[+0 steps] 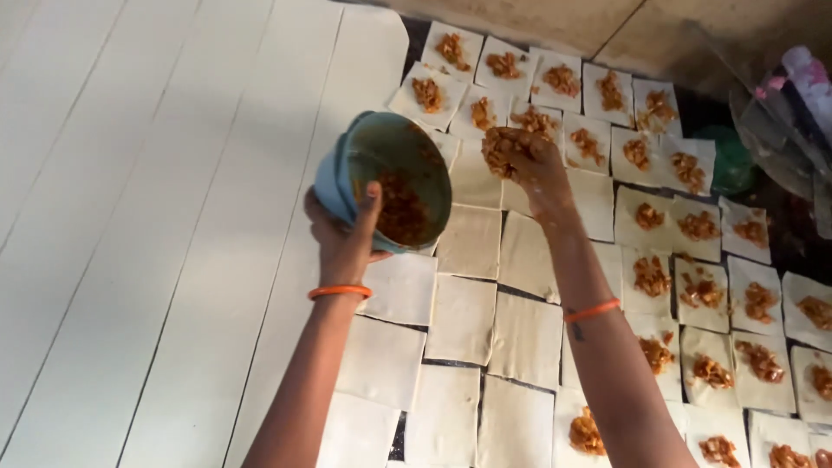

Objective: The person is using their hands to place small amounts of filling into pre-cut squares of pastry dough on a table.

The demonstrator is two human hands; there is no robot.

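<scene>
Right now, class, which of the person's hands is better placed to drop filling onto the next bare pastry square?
The right hand: it grips filling above bare pastry squares, while the left hand holds the tilted bowl.

Bare arms, an orange band [340,292] on each wrist.

Left hand [342,234] holds bowl [386,178]; right hand [529,165] clutches filling [501,149].

Soft even daylight, faint shadows, slight overall blur, dim upper right corner.
</scene>
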